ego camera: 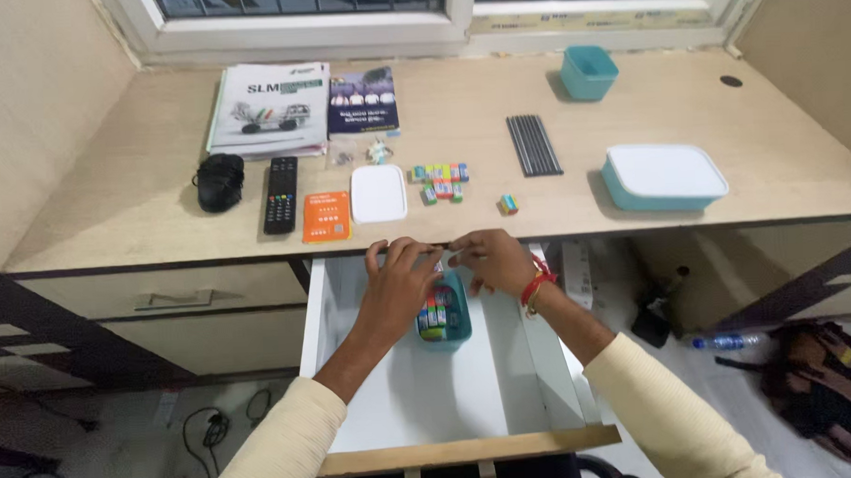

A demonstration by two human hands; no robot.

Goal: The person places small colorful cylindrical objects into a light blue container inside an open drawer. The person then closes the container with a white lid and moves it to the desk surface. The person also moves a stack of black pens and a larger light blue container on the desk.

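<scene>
Both my hands reach into an open white drawer (422,399) under the desk. My left hand (399,282) and my right hand (492,258) meet above a small teal box (444,321) that holds several colourful erasers. The fingertips of both hands pinch something small between them near the drawer's back edge; I cannot tell what it is. My right wrist wears a red and orange thread band (537,287). More colourful erasers (439,180) lie in a cluster on the desk top, and one lone eraser (508,204) lies to their right.
On the desk: booklets (270,108), a dark booklet (362,100), a black mouse (220,181), a remote (281,194), an orange card (327,217), a white lid (379,193), dark pencils (533,145), a teal cup (588,72), a lidded teal box (664,176). A bag (827,385) and bottle (726,342) lie on the floor.
</scene>
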